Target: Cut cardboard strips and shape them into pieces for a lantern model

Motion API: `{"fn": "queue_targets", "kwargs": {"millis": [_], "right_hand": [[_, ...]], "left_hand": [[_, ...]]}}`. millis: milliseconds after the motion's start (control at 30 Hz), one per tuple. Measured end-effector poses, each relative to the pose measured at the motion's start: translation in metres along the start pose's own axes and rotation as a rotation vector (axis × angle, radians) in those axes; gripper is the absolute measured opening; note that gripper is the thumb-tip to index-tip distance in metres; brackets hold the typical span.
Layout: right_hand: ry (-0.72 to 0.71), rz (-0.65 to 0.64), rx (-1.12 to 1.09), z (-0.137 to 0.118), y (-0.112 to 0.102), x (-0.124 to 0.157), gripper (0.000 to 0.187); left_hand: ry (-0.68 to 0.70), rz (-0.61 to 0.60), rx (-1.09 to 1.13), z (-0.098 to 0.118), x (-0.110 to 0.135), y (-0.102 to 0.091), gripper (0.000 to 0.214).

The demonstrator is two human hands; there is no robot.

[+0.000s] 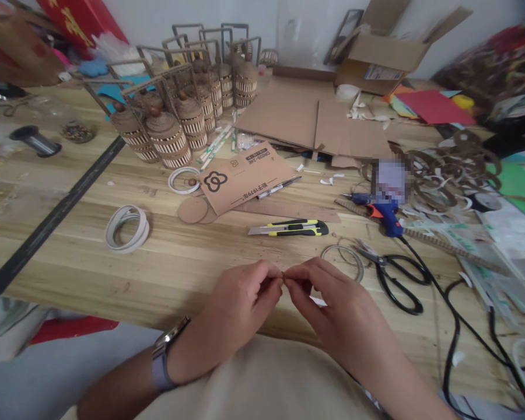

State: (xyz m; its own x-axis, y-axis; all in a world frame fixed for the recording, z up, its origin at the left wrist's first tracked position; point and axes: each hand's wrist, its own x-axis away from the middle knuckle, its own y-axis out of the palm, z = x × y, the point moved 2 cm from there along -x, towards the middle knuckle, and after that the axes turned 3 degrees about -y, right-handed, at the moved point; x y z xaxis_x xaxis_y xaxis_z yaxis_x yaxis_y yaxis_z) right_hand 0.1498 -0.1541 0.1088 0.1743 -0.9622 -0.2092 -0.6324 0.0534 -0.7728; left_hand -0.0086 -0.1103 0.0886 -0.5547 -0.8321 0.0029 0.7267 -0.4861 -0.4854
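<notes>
Close to the table's front edge, my left hand (249, 294) and my right hand (326, 291) meet fingertip to fingertip. Both are closed in a pinch on something tiny and dark, too small to name. Just right of my right hand lies a thin wire ring (357, 262), with scissors (387, 268) with black handles beyond it. A yellow and black utility knife (289, 228) rests ahead of my hands, its blade pointing left. Behind it are a pen (280, 186) and a printed cardboard piece (245, 178).
Rolls of tape (129, 228) lie left. Several lantern-like bamboo crafts (168, 137) with frame handles stand at the back left. Flat cardboard (284, 111) and an open box (376, 52) are behind. A blue glue gun (389, 216) trails its cord on the right, near brown strip coils (437, 175).
</notes>
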Motion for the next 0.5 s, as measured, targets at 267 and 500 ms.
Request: {"fn": "queue_targets", "kwargs": {"millis": [267,500], "right_hand": [[-0.027,0.149,0.096,-0.0026,0.0061,-0.0021,0.015],[0.056,0.141,-0.054,0.0032,0.0070,-0.0031,0.014]], "left_hand": [[0.024,0.005,-0.016,-0.0005,-0.0001,0.0008,0.010],[-0.019,0.019,0.124,0.0000,-0.0021,-0.0007,0.010]]}}
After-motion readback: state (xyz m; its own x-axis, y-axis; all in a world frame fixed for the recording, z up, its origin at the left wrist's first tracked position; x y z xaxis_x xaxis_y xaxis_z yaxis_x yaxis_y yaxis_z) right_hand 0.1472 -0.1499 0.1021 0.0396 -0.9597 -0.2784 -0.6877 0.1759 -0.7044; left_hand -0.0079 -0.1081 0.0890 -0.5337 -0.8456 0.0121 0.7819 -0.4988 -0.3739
